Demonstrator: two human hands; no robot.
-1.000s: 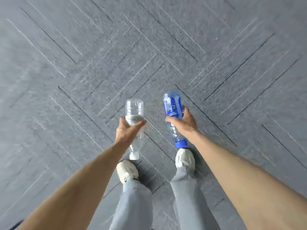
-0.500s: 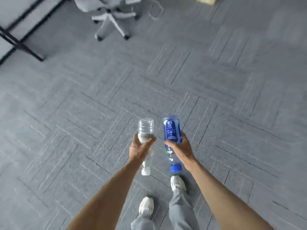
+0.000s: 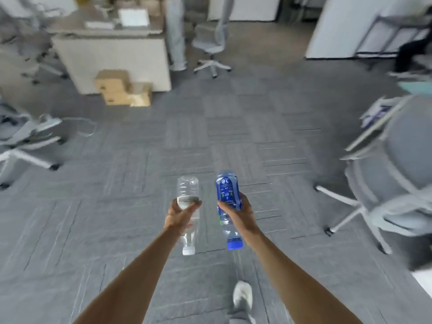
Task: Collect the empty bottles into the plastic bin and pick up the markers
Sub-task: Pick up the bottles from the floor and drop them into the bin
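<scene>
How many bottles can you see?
2. A clear plastic bottle with a white cap is in the left hand; a blue-labelled plastic bottle with a blue cap is in the right hand. Others may be hidden in the blur.

No wording can be made out. White print is carried on the blue bottle (image 3: 228, 190), but it is blurred beyond reading.

this is an office, plain as day: grey carpet tiles (image 3: 210, 141) all over the floor, wheeled swivel seats around me, left chair (image 3: 25, 136), right chair (image 3: 402, 164), far chair (image 3: 211, 40), a pale desk (image 3: 112, 54) with cardboard boxes (image 3: 114, 90) stacked at its foot, a white partition (image 3: 339, 26) far right, a metal rack (image 3: 385, 33) beside it.
</scene>
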